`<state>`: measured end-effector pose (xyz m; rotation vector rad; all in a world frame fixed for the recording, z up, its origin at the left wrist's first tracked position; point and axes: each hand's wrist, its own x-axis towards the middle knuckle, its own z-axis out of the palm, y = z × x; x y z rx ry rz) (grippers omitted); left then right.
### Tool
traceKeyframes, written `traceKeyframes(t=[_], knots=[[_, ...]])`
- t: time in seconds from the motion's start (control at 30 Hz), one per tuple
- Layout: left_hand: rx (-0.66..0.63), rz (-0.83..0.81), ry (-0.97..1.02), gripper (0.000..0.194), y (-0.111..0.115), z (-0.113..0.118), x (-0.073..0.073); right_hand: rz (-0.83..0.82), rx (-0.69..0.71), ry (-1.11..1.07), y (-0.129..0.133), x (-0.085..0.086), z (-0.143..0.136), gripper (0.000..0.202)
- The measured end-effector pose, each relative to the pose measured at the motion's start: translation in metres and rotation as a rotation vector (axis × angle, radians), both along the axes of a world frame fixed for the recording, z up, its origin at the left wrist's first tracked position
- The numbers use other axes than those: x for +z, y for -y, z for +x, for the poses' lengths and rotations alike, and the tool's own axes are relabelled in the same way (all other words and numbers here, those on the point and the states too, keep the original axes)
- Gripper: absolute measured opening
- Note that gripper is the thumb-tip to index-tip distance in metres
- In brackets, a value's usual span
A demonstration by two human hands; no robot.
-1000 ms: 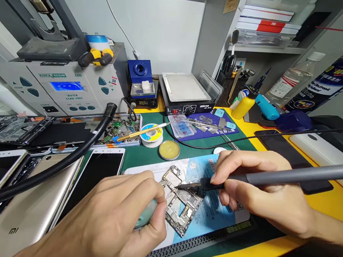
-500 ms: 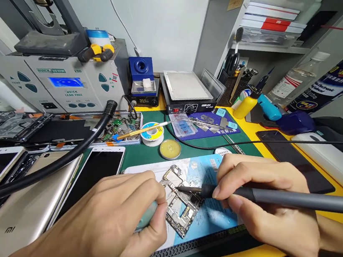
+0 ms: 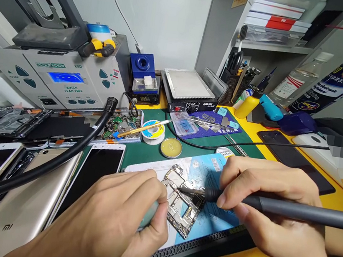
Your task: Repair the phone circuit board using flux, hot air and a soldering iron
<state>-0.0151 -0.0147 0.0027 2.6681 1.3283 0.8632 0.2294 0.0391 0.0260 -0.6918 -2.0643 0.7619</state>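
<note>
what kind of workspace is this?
Most likely a phone repair bench. The right hand holds a soldering iron with its tip at a bare phone circuit board. A rework station with a lit blue display and several phones sit to the left.

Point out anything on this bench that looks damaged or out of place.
Left of the circuit board under the soldering iron, a gutted phone frame lies open with its insides bared. A thick black hose drapes across the stacked phones. Nothing looks spilled.
</note>
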Motion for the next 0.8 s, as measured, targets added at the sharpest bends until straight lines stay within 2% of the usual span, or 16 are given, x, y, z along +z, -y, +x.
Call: traceKeyframes(t=[0.37, 0.8], knots=[[0.003, 0.017, -0.041, 0.015, 0.0012, -0.003, 0.0011, 0.017, 0.017, 0.01, 0.0051, -0.0089, 0.0065, 0.03], [0.025, 0.056, -0.015, 0.011, -0.0001, -0.0033, 0.0012, 0.013, 0.016, 0.005, 0.0045, -0.0096, 0.005, 0.029]])
